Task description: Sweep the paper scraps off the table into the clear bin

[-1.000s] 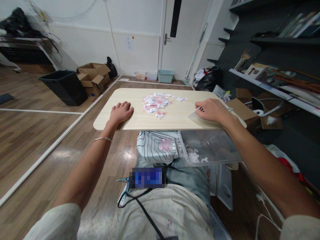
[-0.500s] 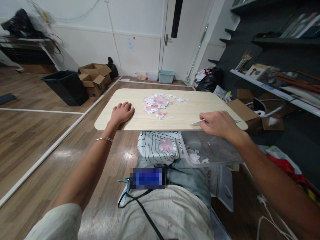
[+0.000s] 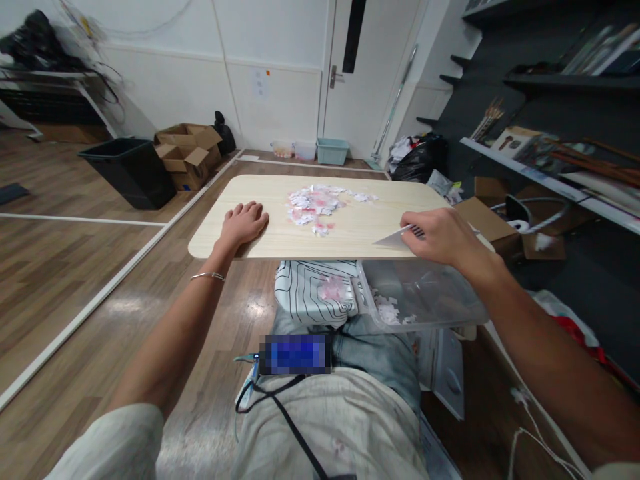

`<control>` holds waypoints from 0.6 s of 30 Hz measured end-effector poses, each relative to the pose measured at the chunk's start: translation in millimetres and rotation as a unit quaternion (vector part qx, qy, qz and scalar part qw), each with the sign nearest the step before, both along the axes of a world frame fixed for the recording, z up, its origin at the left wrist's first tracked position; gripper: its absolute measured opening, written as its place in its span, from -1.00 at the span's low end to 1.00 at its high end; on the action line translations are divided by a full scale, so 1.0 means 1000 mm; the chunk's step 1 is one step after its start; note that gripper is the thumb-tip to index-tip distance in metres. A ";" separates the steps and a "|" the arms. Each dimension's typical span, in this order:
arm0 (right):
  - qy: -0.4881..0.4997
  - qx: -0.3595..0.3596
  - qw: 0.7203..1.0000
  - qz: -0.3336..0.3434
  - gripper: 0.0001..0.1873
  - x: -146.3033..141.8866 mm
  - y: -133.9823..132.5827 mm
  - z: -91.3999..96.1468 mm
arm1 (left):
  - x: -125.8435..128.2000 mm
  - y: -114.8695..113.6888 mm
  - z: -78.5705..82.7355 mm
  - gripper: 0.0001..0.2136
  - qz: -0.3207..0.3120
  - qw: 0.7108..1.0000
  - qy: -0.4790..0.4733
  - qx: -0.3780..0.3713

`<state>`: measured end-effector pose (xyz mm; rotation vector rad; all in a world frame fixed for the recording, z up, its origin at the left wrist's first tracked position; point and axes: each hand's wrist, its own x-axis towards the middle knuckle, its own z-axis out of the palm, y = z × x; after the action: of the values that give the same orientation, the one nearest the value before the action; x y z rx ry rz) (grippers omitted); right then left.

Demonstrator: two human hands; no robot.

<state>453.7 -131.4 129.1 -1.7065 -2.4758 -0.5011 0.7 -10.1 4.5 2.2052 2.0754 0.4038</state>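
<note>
Head: probably paper scraps (image 3: 387, 311) in tub (image 3: 440, 300).

Pale wood grain, matt paper, clear plastic

Under the left hand (image 3: 245, 223), the tabletop (image 3: 355, 245) looks like smooth, pale wood with a soft sheen. Between the hands, the scraps (image 3: 315, 200) look like matt, rough-edged paper. The flat piece (image 3: 393, 238) in the right hand (image 3: 440, 237) looks thin and smooth, its material unclear. Below that hand, the tub (image 3: 440, 293) is clear, glossy plastic. Behind the left hand, the bracelet (image 3: 207, 275) looks like shiny metal.
</note>
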 end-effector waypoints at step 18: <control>-0.001 -0.039 0.995 -0.090 -0.57 -0.017 0.070 -0.007 | 0.000 0.001 0.000 -0.37 0.003 1.000 -0.009 0.002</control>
<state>436.6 -61.7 121.7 -1.9719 -2.3857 -0.4266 0.2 -8.7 4.6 2.1886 2.0754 0.4270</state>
